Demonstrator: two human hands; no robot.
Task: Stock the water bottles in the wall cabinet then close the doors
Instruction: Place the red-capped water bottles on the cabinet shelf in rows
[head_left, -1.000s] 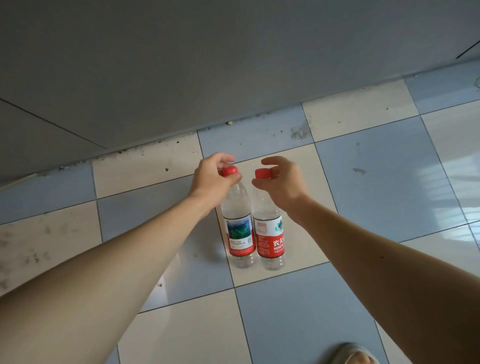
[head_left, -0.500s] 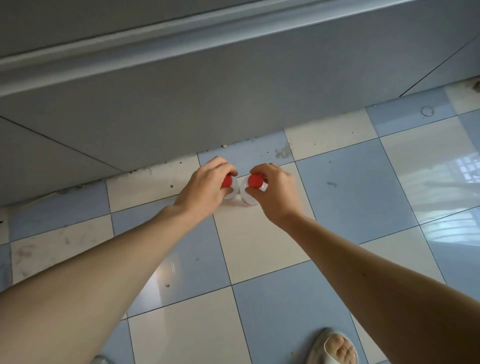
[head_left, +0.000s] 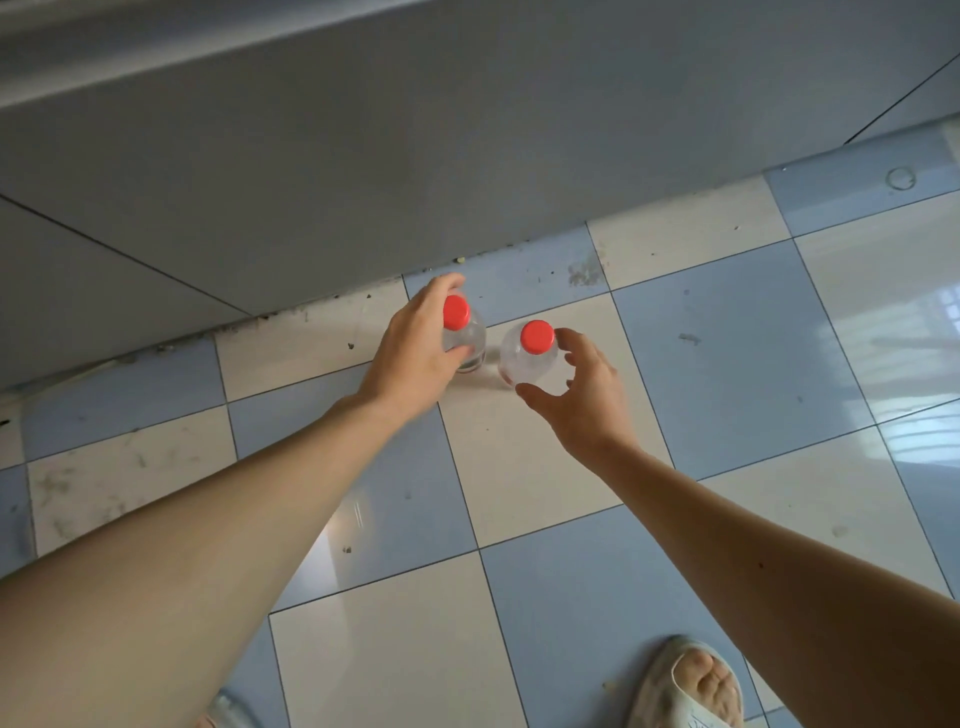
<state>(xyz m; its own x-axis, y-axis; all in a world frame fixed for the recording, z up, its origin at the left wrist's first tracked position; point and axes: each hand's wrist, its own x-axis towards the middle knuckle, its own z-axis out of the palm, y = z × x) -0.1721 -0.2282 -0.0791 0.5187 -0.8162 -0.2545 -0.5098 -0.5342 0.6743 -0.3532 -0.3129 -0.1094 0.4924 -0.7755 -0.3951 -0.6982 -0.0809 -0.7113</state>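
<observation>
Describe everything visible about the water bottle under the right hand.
The clear plastic water bottle with a red screw cap stands upright on a cream floor tile, seen almost straight from above, so any label is hidden. Its shoulder looks transparent and glossy; whether it is full cannot be told. It stands close beside a second red-capped clear bottle, a narrow gap between them. The right hand reaches round it with spread fingers, thumb near its side; firm contact cannot be told.

Two clear plastic water bottles with red caps stand upright on the checkered floor near the grey wall base. The left bottle (head_left: 464, 332) and the right bottle (head_left: 530, 358) sit just beside each other, seen from above.
</observation>
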